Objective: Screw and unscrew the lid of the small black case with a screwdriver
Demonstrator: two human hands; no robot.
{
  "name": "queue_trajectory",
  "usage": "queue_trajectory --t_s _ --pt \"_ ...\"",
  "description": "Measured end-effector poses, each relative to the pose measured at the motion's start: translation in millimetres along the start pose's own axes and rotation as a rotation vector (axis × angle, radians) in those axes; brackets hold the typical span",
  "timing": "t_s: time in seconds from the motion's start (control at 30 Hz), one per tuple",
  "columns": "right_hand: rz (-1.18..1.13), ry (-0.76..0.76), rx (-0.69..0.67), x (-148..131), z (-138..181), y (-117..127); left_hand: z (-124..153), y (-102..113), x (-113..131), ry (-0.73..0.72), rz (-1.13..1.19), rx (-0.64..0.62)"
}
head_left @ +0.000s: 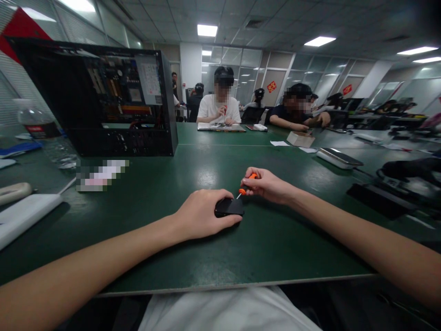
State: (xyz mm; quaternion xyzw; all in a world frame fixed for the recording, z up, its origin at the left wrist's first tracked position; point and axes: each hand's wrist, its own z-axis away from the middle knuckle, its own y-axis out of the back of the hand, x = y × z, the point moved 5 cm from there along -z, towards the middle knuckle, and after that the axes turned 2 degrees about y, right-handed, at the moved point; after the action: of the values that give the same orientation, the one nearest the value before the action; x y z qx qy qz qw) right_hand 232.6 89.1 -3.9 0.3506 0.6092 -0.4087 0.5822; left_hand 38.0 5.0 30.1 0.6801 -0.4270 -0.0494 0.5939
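Head view: left hand (201,214) grasps a black device (229,207) on the table (172,193); right hand (267,185) pinches an orange screwdriver (247,185), tip touching the device.

Open PC case (103,101) standing on green table (193,257), side panel off, boards and cables showing. Just left of case, clear water bottle (46,138), upright. Left of case and nearer, beige object (14,192) and flat white slab (24,216) at table edge. Right of case and beyond it, seated person in white shirt (218,108); farther right, second seated person in dark top (296,112), arms on table. Right of case, small box (300,139) beside white paper (279,143); nearer than those, flat phone-like slab (339,158). Far right of case, black flat device (381,200) among cables. Above case, lit ceiling panels (207,30); behind, red sign (271,86) on glass wall.
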Motion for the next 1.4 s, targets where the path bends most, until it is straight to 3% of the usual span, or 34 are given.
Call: queue_trajectory --t_s 0.17,0.27,0.53,0.67,1.0,1.17,1.4 --pt "0.021 0.006 0.035 2.7 0.0 0.6 -2.5 0.3 -8.3 -0.079 0.085 -0.017" --pt "0.146 -0.006 -0.012 0.5 1.7 0.5 -3.6 2.0 -10.4 -0.106 0.101 -0.028" --pt "0.817 0.052 -0.471 -24.2 16.4 1.4 -4.3 6.9 -18.5 -0.099 0.113 -0.053" --pt "0.941 0.128 -0.421 -29.8 17.1 1.9 -4.9 7.6 -23.3 -0.071 0.151 -0.034" --pt "0.987 0.345 -0.406 -30.2 23.1 -20.1 -6.3 9.5 -26.2 -0.083 0.212 0.002" --pt "0.968 0.396 -0.415 -27.2 21.3 -16.8 -7.3 15.0 -36.6 -0.077 0.244 -0.059" --pt "0.980 0.411 -0.427 -24.9 19.3 -14.8 -7.4 9.4 -39.6 0.000 0.268 -0.046"
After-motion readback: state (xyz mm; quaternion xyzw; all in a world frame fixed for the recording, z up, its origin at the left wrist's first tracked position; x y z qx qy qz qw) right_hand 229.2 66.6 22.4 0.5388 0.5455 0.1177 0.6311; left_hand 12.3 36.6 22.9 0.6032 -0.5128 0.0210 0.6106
